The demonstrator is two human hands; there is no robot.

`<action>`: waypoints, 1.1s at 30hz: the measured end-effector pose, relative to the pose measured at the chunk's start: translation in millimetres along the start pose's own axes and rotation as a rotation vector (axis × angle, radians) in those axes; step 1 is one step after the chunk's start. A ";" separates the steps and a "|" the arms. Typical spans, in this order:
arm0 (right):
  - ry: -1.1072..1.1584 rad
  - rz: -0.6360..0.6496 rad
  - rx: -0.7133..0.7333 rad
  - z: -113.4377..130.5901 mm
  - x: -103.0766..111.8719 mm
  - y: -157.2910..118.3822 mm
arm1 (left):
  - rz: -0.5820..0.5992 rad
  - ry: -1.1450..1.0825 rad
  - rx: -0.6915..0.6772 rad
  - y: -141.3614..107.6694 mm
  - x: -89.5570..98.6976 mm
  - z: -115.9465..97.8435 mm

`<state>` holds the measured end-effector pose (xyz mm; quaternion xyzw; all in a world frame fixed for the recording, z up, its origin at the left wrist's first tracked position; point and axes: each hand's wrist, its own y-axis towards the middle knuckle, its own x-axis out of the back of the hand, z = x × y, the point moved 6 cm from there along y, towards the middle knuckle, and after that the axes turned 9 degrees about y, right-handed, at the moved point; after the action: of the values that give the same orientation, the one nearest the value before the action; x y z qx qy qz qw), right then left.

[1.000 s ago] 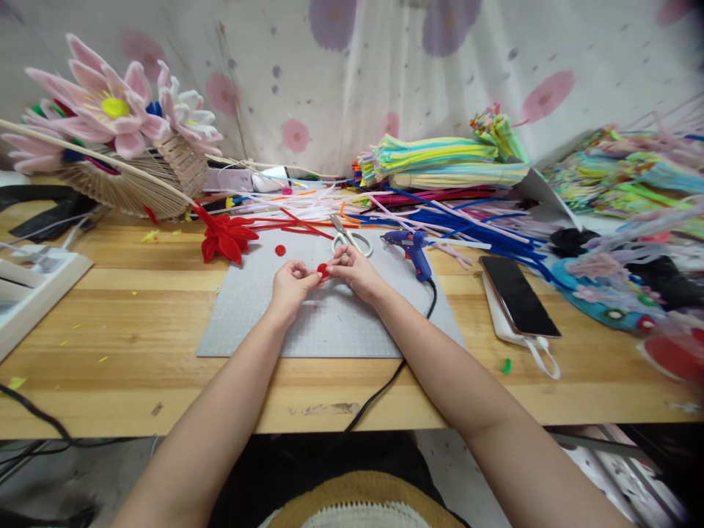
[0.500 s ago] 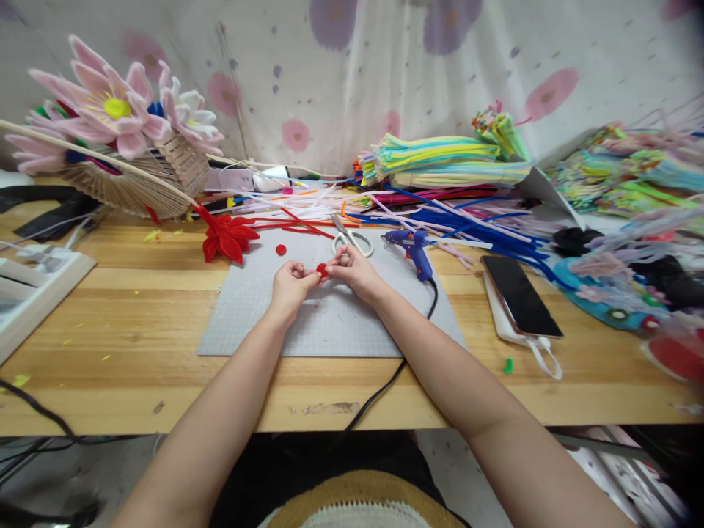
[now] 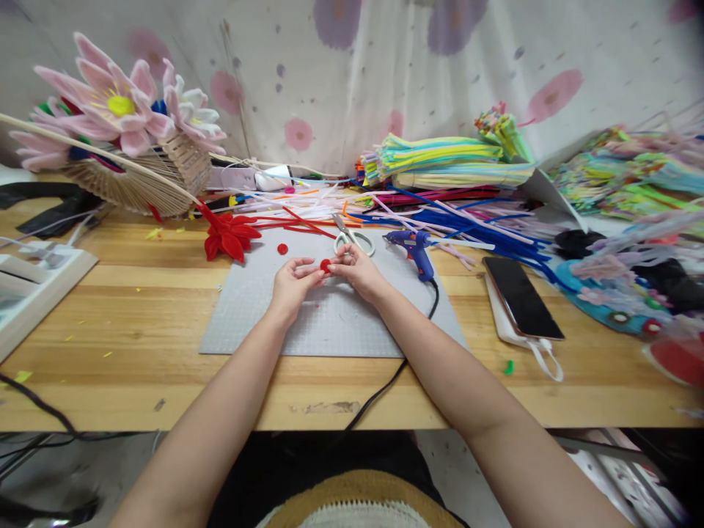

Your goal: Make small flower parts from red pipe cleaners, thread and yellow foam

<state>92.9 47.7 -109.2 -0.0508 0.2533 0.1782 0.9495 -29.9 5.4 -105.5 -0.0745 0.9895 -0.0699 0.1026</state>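
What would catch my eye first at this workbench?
Most likely the big pink, yellow-centred flower at the back left. Next, perhaps, the bright red flower by the far left corner of the grey mat, then the small red piece between the left hand and right hand.

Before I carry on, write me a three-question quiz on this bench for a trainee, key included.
1. True or false: in this view, the glue gun lies left of the scissors.

2. What colour is the round piece at the fingertips of the left hand and right hand?
A) blue
B) red
C) white

3. Fill in: in this view, the phone lies to the ____ of the grey mat.

Key:
1. False; it lies to the right of them.
2. B
3. right
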 end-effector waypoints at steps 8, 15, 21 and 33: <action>-0.001 -0.005 -0.010 -2.5 -0.3 -0.3 | -0.026 0.016 -0.001 1.1 2.2 1.3; -0.012 0.013 0.004 -2.4 -1.8 1.2 | -0.092 0.028 0.005 0.1 2.6 0.8; -0.013 0.006 0.001 -1.2 -3.4 0.3 | -0.114 0.018 0.017 1.1 3.4 2.6; -0.025 0.003 -0.057 1.2 -1.7 -3.0 | -0.103 0.011 0.107 1.8 5.8 1.1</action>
<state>93.2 44.6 -107.3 -0.0753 0.2365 0.1873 0.9504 -35.5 6.1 -107.9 -0.1193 0.9798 -0.1281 0.0971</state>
